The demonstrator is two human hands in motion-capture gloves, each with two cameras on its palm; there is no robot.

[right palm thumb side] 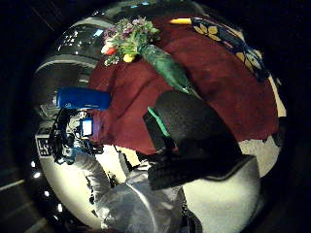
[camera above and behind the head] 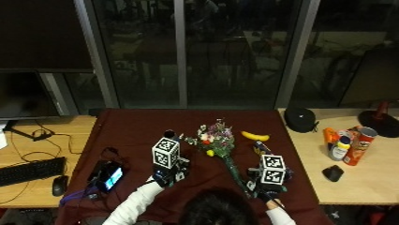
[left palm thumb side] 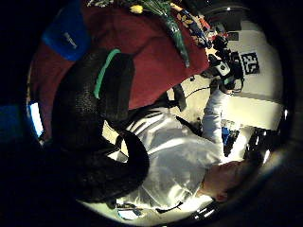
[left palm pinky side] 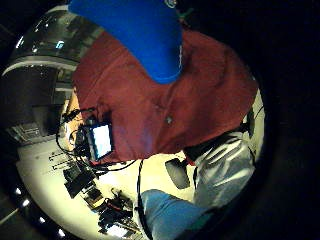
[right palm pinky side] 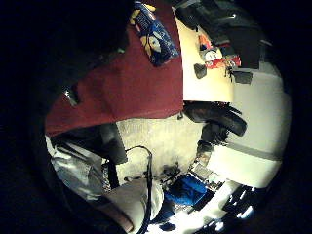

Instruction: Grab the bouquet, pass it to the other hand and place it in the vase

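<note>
Bouquet [camera above and behind the head: 218,143] lies on maroon cloth [camera above and behind the head: 137,126], untouched; left hand [camera above and behind the head: 163,177] fingers curled, empty; right hand [camera above and behind the head: 267,186] grip unclear.

We see dark windows [camera above and behind the head: 187,51] across the back, night outside, split by grey upright frames [camera above and behind the head: 180,51]. A dark monitor [camera above and behind the head: 37,70] stands at the left. A long wooden table [camera above and behind the head: 349,187] runs under the windows, its middle covered by a dark red cloth [camera above and behind the head: 137,126]. On the left wood lie a black keyboard [camera above and behind the head: 30,171], a mouse [camera above and behind the head: 59,185] and cables. On the right wood we note a black pouch [camera above and behind the head: 302,117], a red tube can [camera above and behind the head: 358,146], a white bottle [camera above and behind the head: 340,148], another mouse [camera above and behind the head: 333,173] and a dark round stand [camera above and behind the head: 380,119] at the edge.
</note>
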